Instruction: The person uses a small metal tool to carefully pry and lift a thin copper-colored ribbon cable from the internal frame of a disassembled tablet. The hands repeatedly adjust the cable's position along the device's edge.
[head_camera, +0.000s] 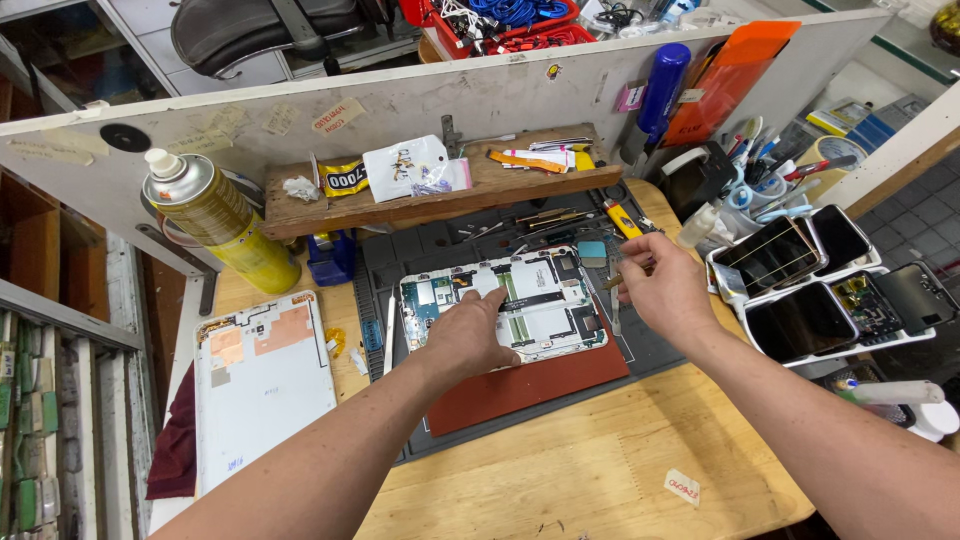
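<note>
An opened tablet (540, 300) lies face down on a dark repair mat (420, 250), its circuit boards and flat cables bare. My left hand (465, 335) rests on the tablet's near left part, with the forefinger stretched onto its middle. My right hand (660, 285) hovers over the tablet's right edge and pinches a thin tool (612, 282) between thumb and fingers. The tablet's white back cover (262, 385) lies apart on the left of the wooden table.
A yellow spray can (220, 220) stands at the back left. A wooden shelf (450, 195) with small bags and parts runs along the partition. White trays of phones (810, 290) sit on the right, beside a tool holder (760, 175). A red sheet (520, 385) underlies the tablet.
</note>
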